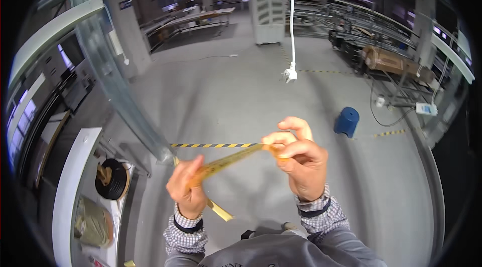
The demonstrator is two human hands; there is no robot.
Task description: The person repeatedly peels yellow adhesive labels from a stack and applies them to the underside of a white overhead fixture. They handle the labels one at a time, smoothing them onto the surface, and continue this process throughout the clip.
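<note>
A yellow strip (232, 159) with dark markings is stretched between my two hands, in front of my body. It looks like a flexible measuring tape, but motion blur hides the detail. My left hand (186, 186) is closed on its lower left part, and a loose yellow tail (220, 210) hangs below that hand. At the strip's other end, slightly higher, my right hand (305, 159) pinches it between thumb and index finger, with the other fingers curled or raised. An orange-yellow bit shows between those fingertips.
A white plug (290, 73) hangs on a cord ahead. On the right stands a blue stool (346, 122). A metal post (120, 96) and a white-edged shelf (75, 181) with a black round container (120, 179) are at left. Farther off stands a pale louvred cabinet (267, 16).
</note>
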